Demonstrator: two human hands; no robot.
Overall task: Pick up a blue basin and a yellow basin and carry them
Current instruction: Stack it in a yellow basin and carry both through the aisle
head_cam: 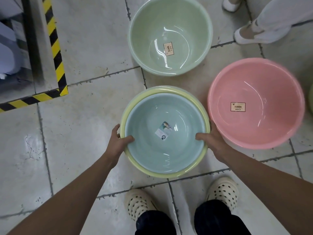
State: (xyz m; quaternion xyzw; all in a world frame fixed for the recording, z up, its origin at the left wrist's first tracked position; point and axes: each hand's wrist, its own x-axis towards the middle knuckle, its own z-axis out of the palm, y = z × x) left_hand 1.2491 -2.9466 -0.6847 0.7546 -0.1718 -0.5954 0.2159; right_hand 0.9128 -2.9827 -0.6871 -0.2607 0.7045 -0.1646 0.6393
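A pale blue basin (152, 150) with a small label on its bottom is nested inside a yellow basin (191, 99), whose rim shows all around it. My left hand (118, 141) grips the stacked rims on the left side, thumb inside the blue basin. On the right side my right hand (211, 141) grips the rims the same way, thumb inside. The pair sits in front of my feet; I cannot tell whether it rests on the floor or is lifted.
A green basin (171, 19) lies on the tiled floor farther ahead, a pink basin (254, 78) to the right. Another person's legs and white shoes (245, 33) stand at the top right. Yellow-black hazard tape (57, 53) borders a metal frame at left.
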